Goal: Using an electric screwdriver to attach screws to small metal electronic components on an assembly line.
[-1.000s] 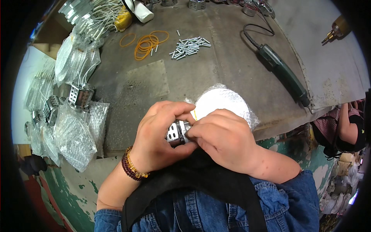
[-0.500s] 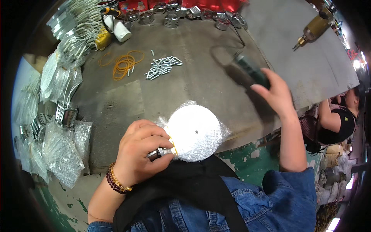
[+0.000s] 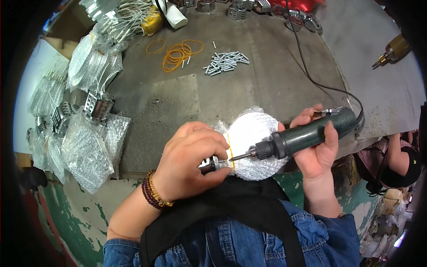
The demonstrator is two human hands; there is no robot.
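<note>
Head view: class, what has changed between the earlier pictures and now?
The right hand came off the metal fitting, took up the green electric screwdriver and brought it left and nearer the body. The left hand still holds the fitting; screws and rubber bands stayed put.

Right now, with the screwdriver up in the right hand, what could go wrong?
1. The bit of the green screwdriver points at the left hand gripping the metal part; a slip might jab a fingertip.
2. The bit crosses in front of the bubble-wrapped disc, so it could perhaps snag or scratch the wrap.
3. The cord trails across the table from the right hand's tool; a catch might tug its aim.
</note>
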